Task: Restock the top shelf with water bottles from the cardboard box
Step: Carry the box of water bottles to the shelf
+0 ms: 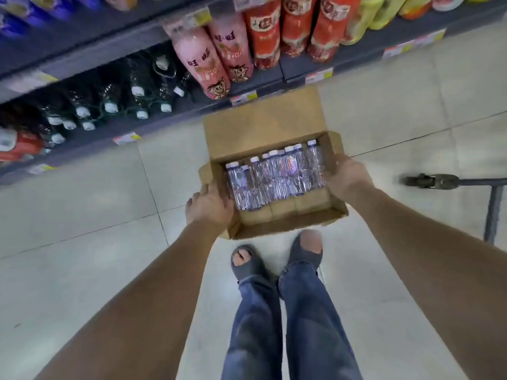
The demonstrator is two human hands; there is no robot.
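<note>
An open cardboard box [263, 124] hangs in front of me above the tiled floor, its far flap folded back. Inside lie several small clear water bottles [277, 176] with white caps and purple labels, packed side by side. My left hand [210, 205] grips the box's left wall, and my right hand [347, 175] grips its right wall, fingers curled over the edge. The shelf unit [82, 61] runs along the upper left; its top shelf is out of view.
Pink bottles [208, 61] and red bottles [296, 26] fill the shelves ahead, with clear white-capped bottles [109, 105] lower left. A dark metal trolley frame [450, 182] stands at the right. My feet in grey slippers [274, 259] stand on pale floor tiles [82, 215].
</note>
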